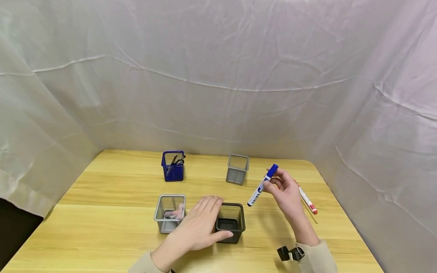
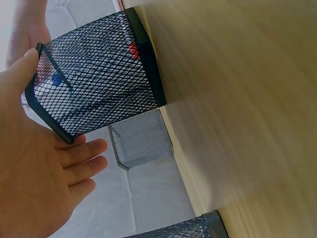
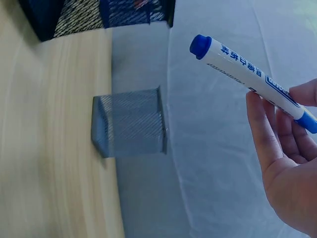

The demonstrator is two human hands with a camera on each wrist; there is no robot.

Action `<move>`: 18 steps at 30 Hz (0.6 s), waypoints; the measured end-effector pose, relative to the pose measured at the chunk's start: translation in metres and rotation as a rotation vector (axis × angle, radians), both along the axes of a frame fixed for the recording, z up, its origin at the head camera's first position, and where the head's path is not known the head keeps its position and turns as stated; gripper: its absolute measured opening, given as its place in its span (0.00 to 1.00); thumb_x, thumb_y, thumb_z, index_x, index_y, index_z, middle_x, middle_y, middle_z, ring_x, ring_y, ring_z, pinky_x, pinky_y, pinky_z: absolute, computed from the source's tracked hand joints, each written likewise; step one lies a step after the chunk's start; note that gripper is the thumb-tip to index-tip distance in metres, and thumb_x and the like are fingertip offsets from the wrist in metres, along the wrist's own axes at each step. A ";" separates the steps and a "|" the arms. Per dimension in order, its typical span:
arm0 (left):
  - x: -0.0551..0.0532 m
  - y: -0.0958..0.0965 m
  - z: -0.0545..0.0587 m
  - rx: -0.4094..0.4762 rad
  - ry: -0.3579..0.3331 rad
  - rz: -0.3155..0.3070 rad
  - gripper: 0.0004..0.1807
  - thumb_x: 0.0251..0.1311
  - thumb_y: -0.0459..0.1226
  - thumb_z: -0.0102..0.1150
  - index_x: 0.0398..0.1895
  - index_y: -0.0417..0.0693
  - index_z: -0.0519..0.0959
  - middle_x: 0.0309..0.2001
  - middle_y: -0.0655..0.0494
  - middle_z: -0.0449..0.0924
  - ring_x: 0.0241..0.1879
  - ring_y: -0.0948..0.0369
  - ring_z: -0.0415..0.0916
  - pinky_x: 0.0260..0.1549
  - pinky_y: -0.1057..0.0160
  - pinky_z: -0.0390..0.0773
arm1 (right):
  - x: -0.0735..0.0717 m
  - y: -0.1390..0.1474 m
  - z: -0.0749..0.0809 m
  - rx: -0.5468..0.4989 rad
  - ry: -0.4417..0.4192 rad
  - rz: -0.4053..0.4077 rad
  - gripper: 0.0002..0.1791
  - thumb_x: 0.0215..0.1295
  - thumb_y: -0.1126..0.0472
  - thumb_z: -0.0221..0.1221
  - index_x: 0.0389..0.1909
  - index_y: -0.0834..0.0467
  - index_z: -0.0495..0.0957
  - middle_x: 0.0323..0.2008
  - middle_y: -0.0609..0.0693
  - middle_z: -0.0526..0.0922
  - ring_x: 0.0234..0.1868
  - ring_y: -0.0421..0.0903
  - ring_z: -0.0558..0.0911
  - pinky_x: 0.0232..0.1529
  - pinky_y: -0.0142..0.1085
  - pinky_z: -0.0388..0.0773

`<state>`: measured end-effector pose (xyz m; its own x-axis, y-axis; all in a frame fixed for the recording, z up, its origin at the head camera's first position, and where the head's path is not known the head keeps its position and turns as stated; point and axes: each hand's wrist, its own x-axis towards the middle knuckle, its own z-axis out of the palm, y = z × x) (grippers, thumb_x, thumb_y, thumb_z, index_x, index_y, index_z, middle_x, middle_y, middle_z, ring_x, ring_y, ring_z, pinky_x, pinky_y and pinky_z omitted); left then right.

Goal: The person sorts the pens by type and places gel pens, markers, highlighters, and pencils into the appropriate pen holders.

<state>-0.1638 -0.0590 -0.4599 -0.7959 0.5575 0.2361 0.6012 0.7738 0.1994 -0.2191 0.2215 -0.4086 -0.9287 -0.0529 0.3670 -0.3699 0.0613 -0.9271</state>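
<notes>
A black mesh pen holder [image 1: 235, 238] stands upright at the near middle of the table. My left hand [image 1: 199, 225] holds it by the rim: the thumb lies across its near side and the fingers are along the left, the lower ones loose in the left wrist view. In the head view I see only its dark bottom inside. Right of it and higher, my right hand [image 1: 286, 195] pinches a blue-capped whiteboard marker [image 1: 261, 190] between thumb and fingers. The marker [image 3: 237, 67] tilts, cap up and its other blue end down toward the holder's side.
To the left stands a silver mesh holder [image 1: 170, 196] with pinkish items inside. Farther back are a blue mesh holder [image 1: 174, 174] with dark pens and a grey mesh holder [image 1: 235, 177]. A red-and-white marker [image 1: 307, 199] and a thin stick [image 1: 312, 217] lie at right.
</notes>
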 end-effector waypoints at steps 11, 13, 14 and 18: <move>0.000 -0.001 0.000 0.018 0.005 -0.003 0.54 0.68 0.74 0.41 0.78 0.38 0.63 0.74 0.44 0.67 0.75 0.49 0.62 0.78 0.48 0.58 | 0.010 -0.017 0.006 -0.073 0.080 0.038 0.20 0.64 0.82 0.60 0.56 0.67 0.76 0.46 0.53 0.81 0.43 0.40 0.83 0.43 0.35 0.89; -0.001 -0.001 -0.001 0.015 0.006 -0.002 0.54 0.67 0.74 0.41 0.78 0.39 0.63 0.74 0.44 0.67 0.75 0.49 0.62 0.78 0.49 0.57 | 0.011 -0.021 0.004 -0.048 0.095 0.042 0.20 0.63 0.82 0.61 0.55 0.69 0.75 0.47 0.51 0.81 0.43 0.40 0.83 0.43 0.34 0.88; -0.001 -0.001 -0.001 0.012 0.004 0.000 0.55 0.67 0.74 0.41 0.78 0.39 0.62 0.74 0.45 0.67 0.75 0.49 0.62 0.78 0.49 0.57 | 0.011 -0.022 0.002 -0.032 0.100 0.044 0.20 0.63 0.82 0.61 0.55 0.70 0.75 0.47 0.49 0.82 0.43 0.40 0.83 0.43 0.33 0.88; -0.001 0.000 -0.002 0.008 -0.007 0.004 0.55 0.66 0.75 0.41 0.79 0.40 0.62 0.74 0.45 0.67 0.76 0.50 0.61 0.79 0.50 0.55 | 0.012 -0.027 -0.004 0.039 0.111 0.060 0.20 0.63 0.81 0.62 0.55 0.73 0.75 0.47 0.47 0.83 0.44 0.41 0.84 0.42 0.32 0.88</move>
